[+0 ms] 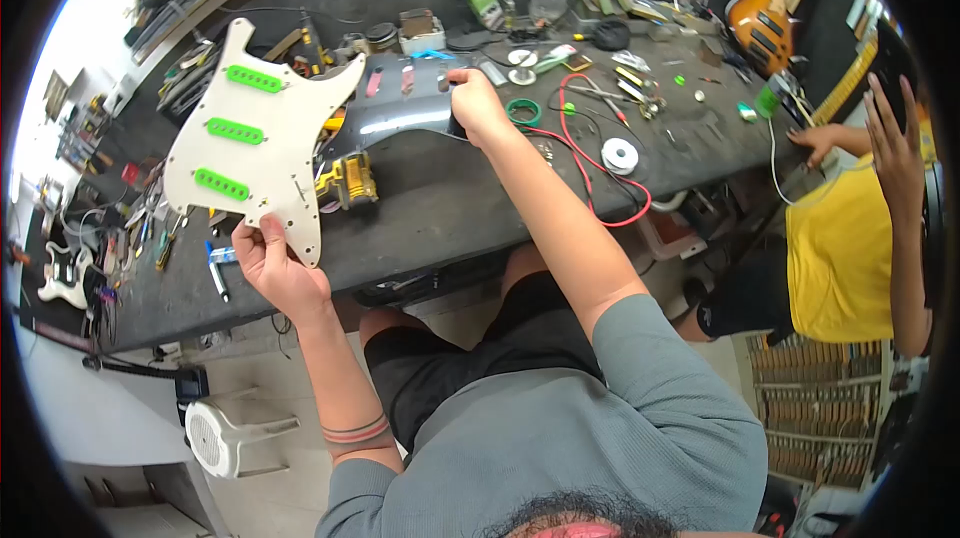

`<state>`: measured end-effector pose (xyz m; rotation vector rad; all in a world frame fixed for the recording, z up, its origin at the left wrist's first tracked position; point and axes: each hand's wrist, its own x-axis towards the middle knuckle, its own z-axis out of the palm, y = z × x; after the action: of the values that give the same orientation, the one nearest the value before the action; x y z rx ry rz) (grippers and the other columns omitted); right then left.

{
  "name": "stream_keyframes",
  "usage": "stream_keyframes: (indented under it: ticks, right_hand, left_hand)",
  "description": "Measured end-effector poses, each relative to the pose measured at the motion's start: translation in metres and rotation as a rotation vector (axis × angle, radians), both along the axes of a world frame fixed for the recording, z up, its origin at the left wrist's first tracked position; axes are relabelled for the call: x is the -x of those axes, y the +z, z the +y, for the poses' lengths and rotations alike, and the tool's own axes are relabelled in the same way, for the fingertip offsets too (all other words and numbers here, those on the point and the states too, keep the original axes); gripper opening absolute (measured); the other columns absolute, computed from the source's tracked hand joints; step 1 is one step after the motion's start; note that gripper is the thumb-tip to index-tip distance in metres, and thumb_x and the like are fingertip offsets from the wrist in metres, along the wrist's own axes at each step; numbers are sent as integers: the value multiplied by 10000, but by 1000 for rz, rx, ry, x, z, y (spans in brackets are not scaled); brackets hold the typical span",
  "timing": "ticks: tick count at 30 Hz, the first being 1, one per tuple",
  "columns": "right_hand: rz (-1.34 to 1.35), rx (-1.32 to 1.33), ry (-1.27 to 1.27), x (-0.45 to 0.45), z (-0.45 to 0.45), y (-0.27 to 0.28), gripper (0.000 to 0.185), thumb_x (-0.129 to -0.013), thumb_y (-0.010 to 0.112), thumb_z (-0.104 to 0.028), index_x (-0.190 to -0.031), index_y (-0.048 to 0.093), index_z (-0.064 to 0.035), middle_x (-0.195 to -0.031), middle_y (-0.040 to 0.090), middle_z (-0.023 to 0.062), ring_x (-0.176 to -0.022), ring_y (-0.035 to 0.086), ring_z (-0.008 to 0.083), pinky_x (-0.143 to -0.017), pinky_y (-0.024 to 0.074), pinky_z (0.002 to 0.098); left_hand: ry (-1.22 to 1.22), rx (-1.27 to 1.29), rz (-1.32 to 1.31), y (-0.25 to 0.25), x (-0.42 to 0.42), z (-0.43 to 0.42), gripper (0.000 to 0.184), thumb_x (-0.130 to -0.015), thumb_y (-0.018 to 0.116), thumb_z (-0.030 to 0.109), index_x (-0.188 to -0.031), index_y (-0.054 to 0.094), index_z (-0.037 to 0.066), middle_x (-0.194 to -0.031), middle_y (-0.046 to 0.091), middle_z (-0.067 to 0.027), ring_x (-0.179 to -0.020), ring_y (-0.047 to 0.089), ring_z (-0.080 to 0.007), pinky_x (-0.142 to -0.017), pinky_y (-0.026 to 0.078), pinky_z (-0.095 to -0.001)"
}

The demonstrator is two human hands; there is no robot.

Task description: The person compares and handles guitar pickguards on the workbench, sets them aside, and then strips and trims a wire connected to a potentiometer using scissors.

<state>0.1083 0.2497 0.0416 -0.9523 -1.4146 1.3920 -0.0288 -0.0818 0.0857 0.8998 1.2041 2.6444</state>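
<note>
My left hand is closed on the lower edge of a white guitar pickguard, its thumb on the front face. Three bright green pickups are set in the pickguard, which is held up over the left part of the bench. My right hand pinches the right end of a dark glossy pickguard with cut-out slots, its left part hidden behind the white one. Just below the dark pickguard, a yellow and black power tool lies on the bench, partly covered.
The dark workbench carries red cables, a white spool, a green tape roll and markers. A sunburst guitar stands at the back right. A person in a yellow shirt is at the right. A white stool stands lower left.
</note>
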Motion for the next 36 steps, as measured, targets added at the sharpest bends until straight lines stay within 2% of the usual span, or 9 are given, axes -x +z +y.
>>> stream_keyframes:
  ticks: [7,12,18,23,27,30,33,34,36]
  right_hand:
    - [-5,-83,-217,81,27,-4,469,-944,669,-7,-1409,700,49,-1397,684,311,-1305,675,428,-1124,532,472]
    - [-22,-49,-205,94,34,-7,429,-962,653,-26,-1381,698,56,-1473,591,338,-1328,642,451,-1149,525,479]
    - [-76,-78,-251,105,43,-11,418,-961,622,-16,-1364,703,65,-1468,590,350,-1331,630,470,-1170,512,492]
    - [-299,-212,-201,92,33,-1,442,-915,624,-64,-1298,723,134,-1356,696,421,-1369,617,528,-1204,489,516]
    - [-346,-154,-8,79,42,3,374,-929,616,-51,-1207,756,156,-1335,741,386,-1280,710,523,-1095,576,534]
    - [-361,-105,156,51,30,25,392,-932,608,-53,-1239,753,144,-1344,734,399,-1263,732,512,-1066,599,520]
    - [-280,-200,239,8,0,38,429,-941,630,-83,-1306,741,114,-1359,737,380,-1306,721,496,-1089,585,488]
    - [-266,-417,129,3,4,12,468,-957,676,-128,-1372,721,82,-1379,742,319,-1291,729,450,-1096,571,458]
    - [-264,-543,111,-40,-30,9,450,-986,673,-117,-1397,709,62,-1373,737,266,-1263,731,407,-1095,564,449]
  left_hand:
    - [29,99,14,6,17,-26,80,-1160,673,53,-1215,674,-4,-1112,739,-55,-1000,694,-121,-929,588,-308]
    - [29,138,-8,7,18,-38,90,-1161,671,52,-1229,684,-7,-1118,741,-54,-1019,688,-122,-962,564,-303]
    - [1,167,-18,2,18,-42,86,-1159,666,42,-1227,686,-7,-1144,748,-60,-1030,691,-124,-979,563,-305]
    - [-42,191,-12,-11,12,-39,94,-1159,659,34,-1236,687,-12,-1148,749,-62,-1034,690,-123,-973,566,-304]
    - [-118,231,2,-29,16,-42,108,-1158,648,25,-1249,680,-23,-1173,753,-71,-1069,708,-134,-997,576,-317]
    - [-197,231,3,-41,24,-43,119,-1157,641,21,-1260,674,-29,-1222,760,-88,-1114,722,-153,-1032,578,-341]
    - [-206,238,-19,-42,22,-39,115,-1154,649,29,-1252,682,-22,-1223,770,-91,-1116,723,-155,-1038,572,-343]
    - [-221,258,-25,-40,23,-39,112,-1153,651,33,-1247,684,-18,-1217,774,-91,-1114,722,-153,-1038,570,-340]
    - [-238,299,-52,-41,22,-43,106,-1151,655,41,-1237,690,-11,-1206,782,-91,-1111,720,-151,-1037,566,-336]
